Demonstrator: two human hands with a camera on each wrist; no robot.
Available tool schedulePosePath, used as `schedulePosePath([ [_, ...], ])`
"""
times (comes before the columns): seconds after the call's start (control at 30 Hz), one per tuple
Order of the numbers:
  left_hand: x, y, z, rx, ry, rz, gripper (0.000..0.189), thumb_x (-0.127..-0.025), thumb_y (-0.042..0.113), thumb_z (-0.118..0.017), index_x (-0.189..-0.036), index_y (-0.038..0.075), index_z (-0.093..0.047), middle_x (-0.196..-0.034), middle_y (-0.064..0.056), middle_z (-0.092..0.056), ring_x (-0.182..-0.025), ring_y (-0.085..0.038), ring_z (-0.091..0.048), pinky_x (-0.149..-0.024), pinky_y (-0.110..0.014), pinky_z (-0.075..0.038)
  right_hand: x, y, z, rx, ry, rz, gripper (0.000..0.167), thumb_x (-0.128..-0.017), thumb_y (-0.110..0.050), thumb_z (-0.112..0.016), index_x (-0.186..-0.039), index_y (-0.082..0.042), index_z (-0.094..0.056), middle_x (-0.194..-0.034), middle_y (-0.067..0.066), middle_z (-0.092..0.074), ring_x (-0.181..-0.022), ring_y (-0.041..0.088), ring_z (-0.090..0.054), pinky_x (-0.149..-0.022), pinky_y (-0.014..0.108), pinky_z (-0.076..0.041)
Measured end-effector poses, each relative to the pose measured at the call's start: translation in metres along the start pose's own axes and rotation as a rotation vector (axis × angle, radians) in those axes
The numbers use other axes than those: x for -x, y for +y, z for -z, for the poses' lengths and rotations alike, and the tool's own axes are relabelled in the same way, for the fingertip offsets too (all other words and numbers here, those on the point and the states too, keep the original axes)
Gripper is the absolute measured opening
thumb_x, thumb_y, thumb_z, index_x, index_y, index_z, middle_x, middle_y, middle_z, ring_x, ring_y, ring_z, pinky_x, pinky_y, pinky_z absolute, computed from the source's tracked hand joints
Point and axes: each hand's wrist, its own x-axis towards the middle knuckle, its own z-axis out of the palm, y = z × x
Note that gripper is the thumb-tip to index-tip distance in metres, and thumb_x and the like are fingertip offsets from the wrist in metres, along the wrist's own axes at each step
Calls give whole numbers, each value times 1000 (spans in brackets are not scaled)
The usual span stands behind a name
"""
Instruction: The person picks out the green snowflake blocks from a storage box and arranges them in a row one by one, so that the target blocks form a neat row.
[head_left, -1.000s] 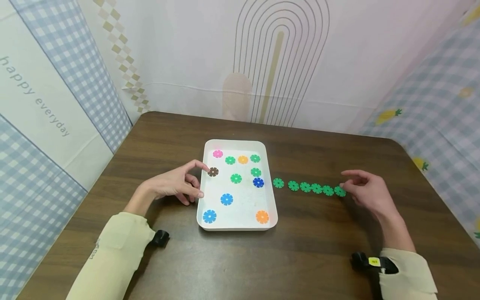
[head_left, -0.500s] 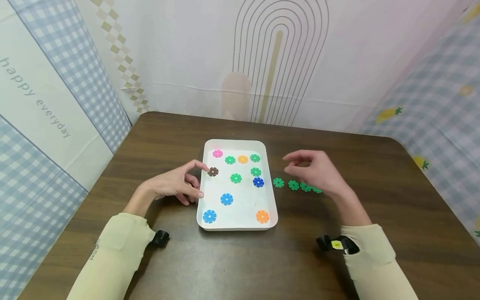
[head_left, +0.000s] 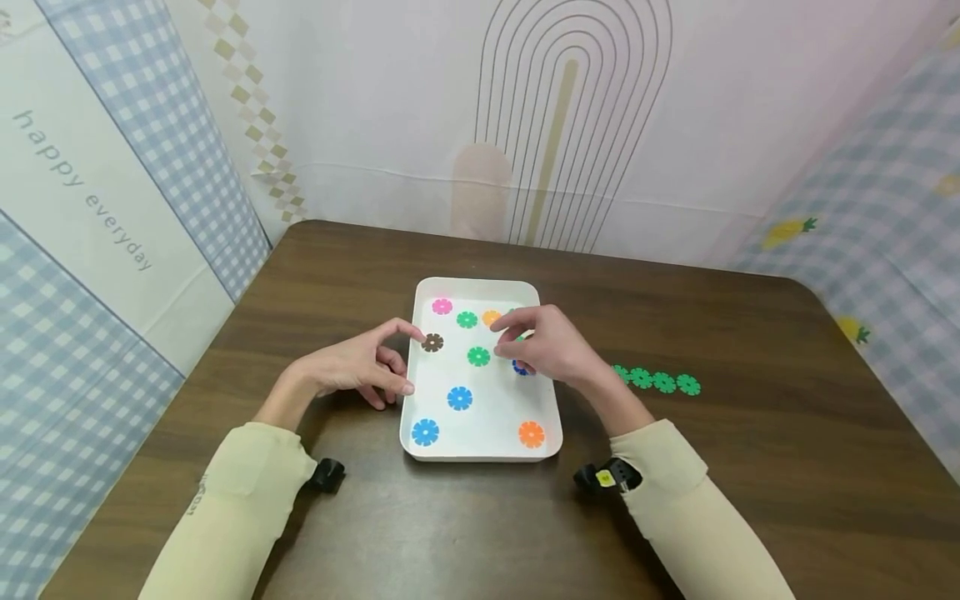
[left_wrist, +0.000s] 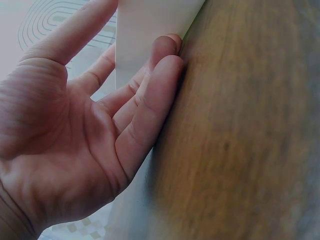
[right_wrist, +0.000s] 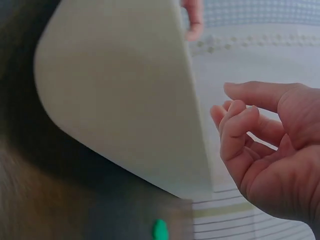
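Note:
A white tray [head_left: 491,417] sits on the brown table, holding several flower-shaped plastic discs. My left hand [head_left: 360,367] grips its left wall; in the left wrist view, curled fingers [left_wrist: 150,95] lie along the tray's outer side [left_wrist: 137,30]. By the left index fingertip lies a brown disc [head_left: 432,342]. Over the tray's right half hovers my right hand [head_left: 551,346], fingers bent, thumb and index apart with nothing between them. Close to its fingertips are a green disc [head_left: 478,357] and a yellow-orange disc [head_left: 491,318]. It partly covers a dark blue disc [head_left: 521,367].
Right of the tray, several green discs [head_left: 663,382] form a row on the table [head_left: 750,467], its left end hidden by my right forearm. Light blue discs [head_left: 460,398], a pink disc [head_left: 442,307] and an orange disc [head_left: 531,434] lie inside the tray. Patterned cloth hangs behind.
My right hand has left the right end of the green row and moved left until it is over the tray. The left hand has stayed at the tray's wall.

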Motion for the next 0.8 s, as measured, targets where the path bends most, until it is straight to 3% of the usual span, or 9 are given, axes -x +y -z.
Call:
schedulePosePath([
  [0.47,1,2,-2,6,0,11,79,-90,17,-86,-151,20,-36,-95,-8,-64,-81,-26,-71,-72,-42,-64,-18,1,-28,37,5,-92,32,-95,-10,-77,-127,-9,-74,-104,11,-64,-62,21,-58,-57,26,-47],
  [0.8,1,3,-1,11,-1,12,78,-91,15,-85,-151,20,-36,-95,-8,-64,-81,-26,-71,-71,-42,-64,-26,1,-40,169,37,-104,29,-92,-13,-82,-120,-9,-77,-97,7,-64,-89,22,-57,-67,26,-47],
])
